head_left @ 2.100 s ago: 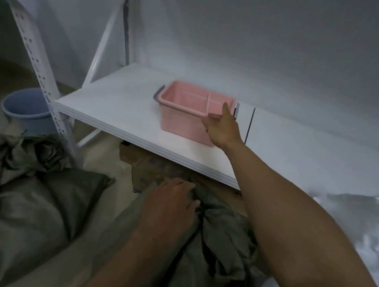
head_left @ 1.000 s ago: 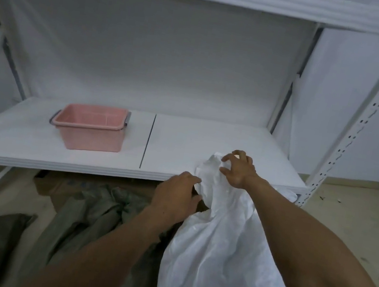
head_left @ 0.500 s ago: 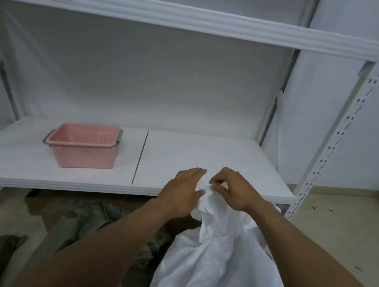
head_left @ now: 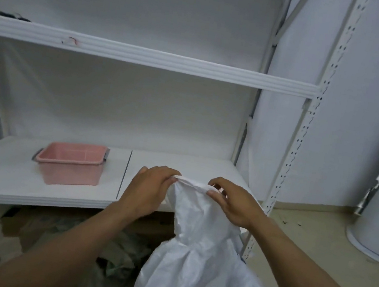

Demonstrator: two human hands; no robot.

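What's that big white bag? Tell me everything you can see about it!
The bag is white and crinkly, and it looks like woven plastic. It stands upright in front of the low shelf, wide below and squeezed to a narrow neck near the top. The left hand and the right hand each pinch its top edge, stretching it flat between them. Its bottom is out of view.

Both forearms stretched forward, left hand and right hand level and close, fingers curled, pinching
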